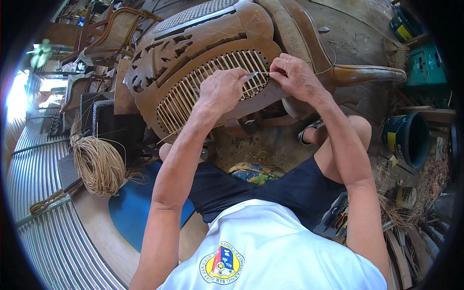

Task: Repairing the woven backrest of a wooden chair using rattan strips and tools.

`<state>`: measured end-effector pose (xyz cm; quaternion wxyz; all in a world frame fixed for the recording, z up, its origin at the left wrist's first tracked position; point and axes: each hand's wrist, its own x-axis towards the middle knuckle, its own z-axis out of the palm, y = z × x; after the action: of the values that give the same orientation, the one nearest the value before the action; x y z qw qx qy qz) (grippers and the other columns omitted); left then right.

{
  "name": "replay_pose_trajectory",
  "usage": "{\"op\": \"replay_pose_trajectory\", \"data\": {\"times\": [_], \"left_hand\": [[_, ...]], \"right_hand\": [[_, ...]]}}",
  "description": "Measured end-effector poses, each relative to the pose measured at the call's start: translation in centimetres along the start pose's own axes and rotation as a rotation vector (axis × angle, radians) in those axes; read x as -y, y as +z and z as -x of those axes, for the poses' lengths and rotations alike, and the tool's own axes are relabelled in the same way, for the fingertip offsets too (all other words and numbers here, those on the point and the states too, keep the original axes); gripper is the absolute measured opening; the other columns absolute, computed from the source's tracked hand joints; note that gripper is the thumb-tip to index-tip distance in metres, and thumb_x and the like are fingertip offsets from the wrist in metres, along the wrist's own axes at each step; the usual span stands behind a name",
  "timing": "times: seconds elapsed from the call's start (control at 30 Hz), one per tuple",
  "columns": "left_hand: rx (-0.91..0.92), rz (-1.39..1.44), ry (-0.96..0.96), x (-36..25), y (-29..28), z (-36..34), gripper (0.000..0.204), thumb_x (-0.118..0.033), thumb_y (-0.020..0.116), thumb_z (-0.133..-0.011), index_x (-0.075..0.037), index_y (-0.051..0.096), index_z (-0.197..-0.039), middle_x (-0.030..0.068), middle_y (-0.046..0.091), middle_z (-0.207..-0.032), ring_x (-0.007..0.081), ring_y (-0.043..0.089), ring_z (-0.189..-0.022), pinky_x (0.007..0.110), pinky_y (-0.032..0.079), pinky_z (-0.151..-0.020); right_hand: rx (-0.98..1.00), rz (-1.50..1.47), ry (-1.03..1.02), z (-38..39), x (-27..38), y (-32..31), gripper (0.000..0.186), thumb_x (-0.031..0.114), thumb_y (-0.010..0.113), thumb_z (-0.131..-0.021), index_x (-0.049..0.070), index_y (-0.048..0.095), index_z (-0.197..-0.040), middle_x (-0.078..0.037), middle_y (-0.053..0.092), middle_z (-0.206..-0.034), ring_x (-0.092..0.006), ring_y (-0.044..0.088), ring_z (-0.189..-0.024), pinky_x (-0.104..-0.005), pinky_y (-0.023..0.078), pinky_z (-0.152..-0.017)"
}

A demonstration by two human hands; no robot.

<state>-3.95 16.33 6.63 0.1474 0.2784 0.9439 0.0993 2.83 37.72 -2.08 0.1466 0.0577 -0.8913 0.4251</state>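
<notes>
A brown carved wooden chair lies tipped over before me. Pale cane strands run side by side across its oval panel, with small holes along the rim. Over the panel, my left hand is closed on a small metal blade, its tip pointing right; the handle is hidden in the fingers. At the panel's right end, my right hand pinches a thin cane strand. That strand stretches left to the blade, and both hands are close together.
A coiled bundle of cane hangs at left beside corrugated metal sheeting. Another cane chair stands at the far left. On the right are a dark bucket, a green crate and scattered cane scraps.
</notes>
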Motion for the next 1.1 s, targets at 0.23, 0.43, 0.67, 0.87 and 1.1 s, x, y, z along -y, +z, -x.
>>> {"op": "replay_pose_trajectory", "data": {"times": [0.23, 0.43, 0.67, 0.87, 1.1], "left_hand": [[0.027, -0.04, 0.061, -0.2, -0.3, -0.1, 0.036, -0.036, 0.055, -0.105, -0.017, 0.074, -0.13, 0.012, 0.076, -0.121, 0.0349, 0.07, -0.113, 0.045, 0.054, -0.099], [0.023, -0.069, 0.059, -0.1, -0.1, -0.4, 0.032, -0.032, 0.056, -0.105, -0.017, 0.075, -0.126, 0.0128, 0.076, -0.116, 0.0342, 0.07, -0.114, 0.048, 0.054, -0.097], [0.093, -0.119, 0.047, -1.3, -0.6, -0.8, 0.035, -0.038, 0.056, -0.105, -0.02, 0.075, -0.128, 0.0112, 0.075, -0.121, 0.0328, 0.071, -0.112, 0.045, 0.054, -0.097], [0.049, -0.149, 0.114, -1.4, -0.1, -1.5, 0.035, -0.038, 0.056, -0.105, -0.021, 0.075, -0.128, 0.0124, 0.076, -0.118, 0.0338, 0.071, -0.111, 0.046, 0.054, -0.098], [0.1, -0.19, 0.09, -1.9, -0.6, -1.7, 0.033, -0.034, 0.056, -0.104, -0.023, 0.075, -0.129, 0.0124, 0.076, -0.12, 0.0329, 0.071, -0.111, 0.046, 0.054, -0.1]], "right_hand": [[0.046, 0.047, 0.004, 0.1, 0.3, -0.1, 0.012, 0.013, 0.068, -0.095, 0.002, 0.063, -0.093, -0.013, 0.061, -0.092, -0.033, 0.064, -0.089, -0.0442, 0.053, -0.082], [0.026, 0.048, -0.008, 0.1, 0.3, -0.2, 0.011, 0.014, 0.068, -0.096, 0.004, 0.064, -0.094, -0.013, 0.062, -0.093, -0.0331, 0.065, -0.09, -0.0444, 0.053, -0.082], [0.058, 0.084, 0.02, 0.2, 0.6, -0.6, 0.008, 0.013, 0.068, -0.095, 0.005, 0.066, -0.095, -0.013, 0.062, -0.093, -0.0333, 0.065, -0.09, -0.0445, 0.053, -0.081], [-0.022, 0.165, 0.045, 0.3, 0.7, -1.2, 0.011, 0.017, 0.066, -0.095, 0.006, 0.067, -0.094, -0.012, 0.065, -0.092, -0.0333, 0.067, -0.09, -0.0456, 0.054, -0.081], [-0.046, 0.149, 0.064, 0.5, 0.5, -1.3, 0.012, 0.018, 0.066, -0.096, 0.007, 0.069, -0.096, -0.012, 0.063, -0.091, -0.0331, 0.067, -0.09, -0.046, 0.054, -0.081]]}}
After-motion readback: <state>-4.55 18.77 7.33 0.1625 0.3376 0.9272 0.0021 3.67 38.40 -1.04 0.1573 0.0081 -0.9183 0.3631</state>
